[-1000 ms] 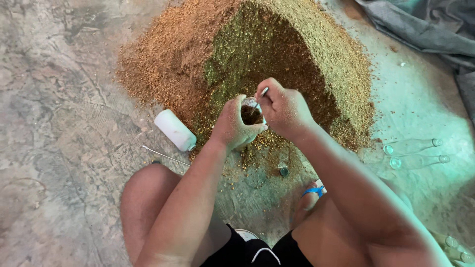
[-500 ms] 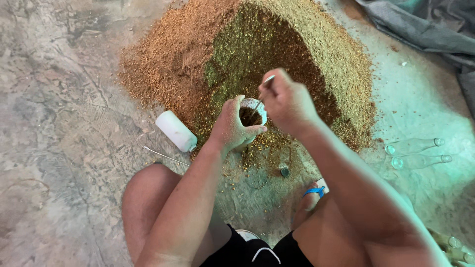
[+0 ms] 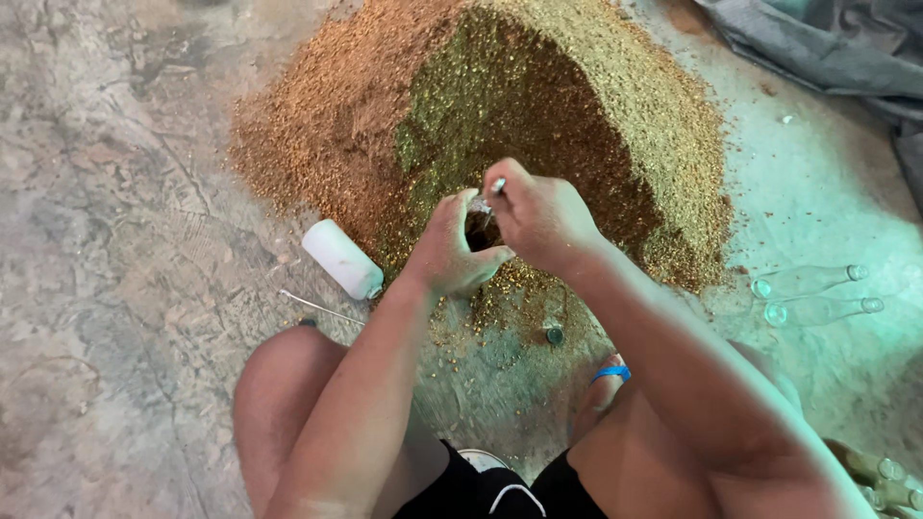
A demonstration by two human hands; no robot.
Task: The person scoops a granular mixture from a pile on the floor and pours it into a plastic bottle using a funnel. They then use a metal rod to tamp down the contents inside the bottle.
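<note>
Left hand wrapped around small container, mouth up for filling. Right hand at three o'clock, fingers pinching thin tool over it. Grain heap at twelve; white bottle at nine, on floor.

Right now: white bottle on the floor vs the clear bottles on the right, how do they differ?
The white bottle is opaque, stubby and single, lying at the left edge of the granule pile. The clear bottles are see-through, slimmer and a pair, side by side right of the pile. All lie on their sides on the floor, untouched by either hand.
</note>
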